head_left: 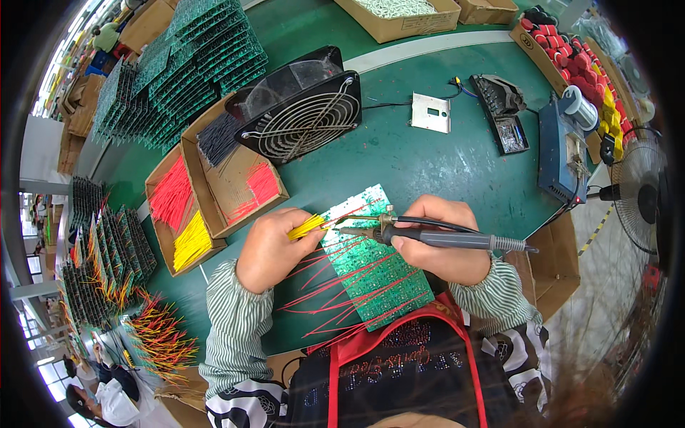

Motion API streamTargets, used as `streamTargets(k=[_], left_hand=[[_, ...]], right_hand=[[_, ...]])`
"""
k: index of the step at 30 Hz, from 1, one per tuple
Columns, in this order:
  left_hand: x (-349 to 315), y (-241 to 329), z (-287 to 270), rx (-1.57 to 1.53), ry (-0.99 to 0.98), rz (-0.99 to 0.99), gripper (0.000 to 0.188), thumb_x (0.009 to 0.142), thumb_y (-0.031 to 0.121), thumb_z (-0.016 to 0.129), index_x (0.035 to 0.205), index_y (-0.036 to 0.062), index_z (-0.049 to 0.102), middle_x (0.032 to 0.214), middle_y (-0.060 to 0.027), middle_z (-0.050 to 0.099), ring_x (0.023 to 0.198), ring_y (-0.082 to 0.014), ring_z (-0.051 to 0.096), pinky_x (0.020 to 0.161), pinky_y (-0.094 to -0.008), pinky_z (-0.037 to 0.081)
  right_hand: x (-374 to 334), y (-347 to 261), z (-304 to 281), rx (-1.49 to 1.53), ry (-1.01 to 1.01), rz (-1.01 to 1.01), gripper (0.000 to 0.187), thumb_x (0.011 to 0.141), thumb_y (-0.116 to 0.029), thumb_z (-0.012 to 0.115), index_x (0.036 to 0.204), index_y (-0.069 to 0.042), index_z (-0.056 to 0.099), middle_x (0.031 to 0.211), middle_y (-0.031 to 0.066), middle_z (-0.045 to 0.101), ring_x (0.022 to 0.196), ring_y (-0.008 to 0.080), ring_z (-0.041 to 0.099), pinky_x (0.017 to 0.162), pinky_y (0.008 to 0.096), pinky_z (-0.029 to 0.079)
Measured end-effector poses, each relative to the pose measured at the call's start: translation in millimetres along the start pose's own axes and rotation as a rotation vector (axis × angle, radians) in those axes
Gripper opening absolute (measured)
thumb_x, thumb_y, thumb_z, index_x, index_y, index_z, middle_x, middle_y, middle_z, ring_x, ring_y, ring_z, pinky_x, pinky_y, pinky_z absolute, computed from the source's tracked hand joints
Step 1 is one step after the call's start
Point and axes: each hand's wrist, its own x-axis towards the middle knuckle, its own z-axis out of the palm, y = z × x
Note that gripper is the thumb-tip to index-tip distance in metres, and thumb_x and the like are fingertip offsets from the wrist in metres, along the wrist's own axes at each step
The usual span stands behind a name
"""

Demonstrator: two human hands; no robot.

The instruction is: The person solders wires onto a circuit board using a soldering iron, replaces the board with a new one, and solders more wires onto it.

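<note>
A green circuit board panel (378, 278) lies on the bench in front of me, with several red wires (349, 292) running off its left side. My left hand (275, 246) is closed on a small bundle of yellow wires (307, 227), whose ends reach the board's upper left part. In my right hand (446, 239) is a grey-handled soldering iron (449, 238) with a metal feed tube fixed near its front. Its tip points left, close to the yellow wire ends over the board; whether it touches them is too small to tell.
Cardboard boxes (235, 207) with red, yellow and dark wires stand left, beside a black fan (303, 107). Stacked circuit boards (193, 57) rise behind. A soldering stand (499, 114), white plate (431, 113), blue solder feeder (560, 153) and a box of red parts (571, 57) are right.
</note>
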Motion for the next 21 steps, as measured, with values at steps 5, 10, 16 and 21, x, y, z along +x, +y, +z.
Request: streamTargets(k=[5,10,16,21], left_hand=[[1,0,-1,0.001,-0.010,-0.006,0.017,0.078,0.014,0.069,0.084,-0.0016,0.065,0.074,-0.0143,0.059,0.066,-0.0296,0.058,0.060,-0.0367,0.045],[1,-2,-1,-0.002,-0.037,-0.014,0.018,0.078,0.015,0.070,0.085,-0.0015,0.065,0.075,-0.0140,0.060,0.067,-0.0294,0.059,0.061,-0.0360,0.046],[-13,-5,-29,0.302,0.358,0.080,0.015,0.079,0.012,0.069,0.088,-0.0002,0.067,0.078,-0.0156,0.066,0.068,-0.0294,0.063,0.062,-0.0361,0.049],[-9,19,-22,0.306,0.428,0.040,0.015,0.080,0.012,0.068,0.090,0.0014,0.067,0.075,-0.0152,0.066,0.064,-0.0309,0.064,0.062,-0.0367,0.051]], right_hand=[[1,0,-1,0.012,-0.016,0.015,0.017,0.072,-0.014,0.072,0.076,-0.002,0.060,0.062,0.0036,0.060,0.056,0.0067,0.056,0.052,0.0244,0.045],[-2,-1,-7,0.038,-0.006,-0.022,0.017,0.072,-0.013,0.073,0.077,-0.002,0.060,0.063,0.0035,0.060,0.056,0.0068,0.056,0.051,0.0243,0.045],[-6,-5,-17,0.019,0.004,-0.029,0.017,0.072,-0.012,0.072,0.079,-0.002,0.060,0.064,0.0026,0.060,0.057,0.0055,0.055,0.052,0.0232,0.044],[-12,-2,-22,0.016,0.047,0.021,0.017,0.073,-0.011,0.072,0.079,-0.001,0.060,0.066,0.0012,0.061,0.059,0.0038,0.054,0.052,0.0220,0.043]])
